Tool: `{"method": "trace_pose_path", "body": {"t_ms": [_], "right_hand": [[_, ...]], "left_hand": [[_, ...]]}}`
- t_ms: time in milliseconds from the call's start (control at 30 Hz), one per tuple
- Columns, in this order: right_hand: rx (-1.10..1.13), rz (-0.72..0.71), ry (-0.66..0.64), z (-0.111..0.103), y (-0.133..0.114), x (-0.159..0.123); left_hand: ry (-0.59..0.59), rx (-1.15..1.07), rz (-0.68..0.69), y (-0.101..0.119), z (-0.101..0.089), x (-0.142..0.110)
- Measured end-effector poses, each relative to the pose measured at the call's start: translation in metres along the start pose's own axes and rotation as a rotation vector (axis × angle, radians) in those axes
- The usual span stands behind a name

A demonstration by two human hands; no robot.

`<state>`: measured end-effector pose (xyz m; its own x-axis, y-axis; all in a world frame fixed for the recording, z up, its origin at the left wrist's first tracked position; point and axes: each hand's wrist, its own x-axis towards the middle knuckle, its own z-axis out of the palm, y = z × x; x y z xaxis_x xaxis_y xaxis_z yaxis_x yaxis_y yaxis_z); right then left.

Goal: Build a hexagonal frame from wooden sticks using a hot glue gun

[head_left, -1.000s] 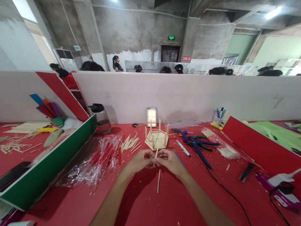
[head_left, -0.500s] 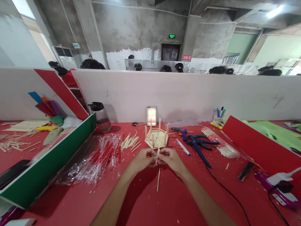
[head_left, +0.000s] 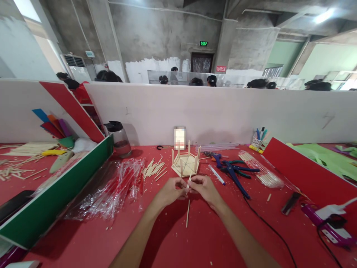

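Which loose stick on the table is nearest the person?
The lone stick, just this side of the left hand and right hand; the piled sticks lie farther off, to the left.

"EXIT" can be read, beneath Chinese characters, on the glowing green rectangular sign (head_left: pixel 203 43) above the dark door (head_left: pixel 202 62). Small white Chinese characters are borne by the red rectangular sign (head_left: pixel 221 69) beside it. On the long white partition board (head_left: pixel 178 108), grey marks resembling "1" (head_left: pixel 126 111) and "7" (head_left: pixel 330 120) are seen; the pale phone screen (head_left: pixel 180 139) is blurred beyond reading

A grey, seemingly concrete wall (head_left: pixel 150 33) rises behind a white partition (head_left: pixel 223 108).
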<state>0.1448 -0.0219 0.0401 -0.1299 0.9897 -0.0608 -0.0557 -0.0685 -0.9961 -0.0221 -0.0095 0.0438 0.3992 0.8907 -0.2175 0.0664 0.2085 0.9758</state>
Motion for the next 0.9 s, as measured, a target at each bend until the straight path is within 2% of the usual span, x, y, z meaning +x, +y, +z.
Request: {"method": "trace_pose_path", "body": {"t_ms": [233, 500, 700, 800, 900], "right_hand": [[-0.016, -0.045, -0.005, -0.001, 0.000, 0.000], [-0.042, -0.075, 0.000, -0.004, -0.004, 0.000], [-0.155, -0.131, -0.060, -0.006, -0.005, 0.003], [-0.361, -0.194, -0.047, -0.021, -0.013, 0.002], [-0.693, -0.247, 0.089, -0.059, -0.028, -0.002]], "left_hand": [[0.000, 0.012, -0.030, -0.004, 0.005, 0.004], [0.014, -0.005, 0.009, -0.004, 0.010, 0.006], [0.017, -0.019, -0.001, -0.009, 0.011, 0.010], [0.011, -0.019, -0.010, -0.008, 0.012, 0.008], [0.010, -0.009, -0.032, -0.006, 0.012, 0.006]]}}
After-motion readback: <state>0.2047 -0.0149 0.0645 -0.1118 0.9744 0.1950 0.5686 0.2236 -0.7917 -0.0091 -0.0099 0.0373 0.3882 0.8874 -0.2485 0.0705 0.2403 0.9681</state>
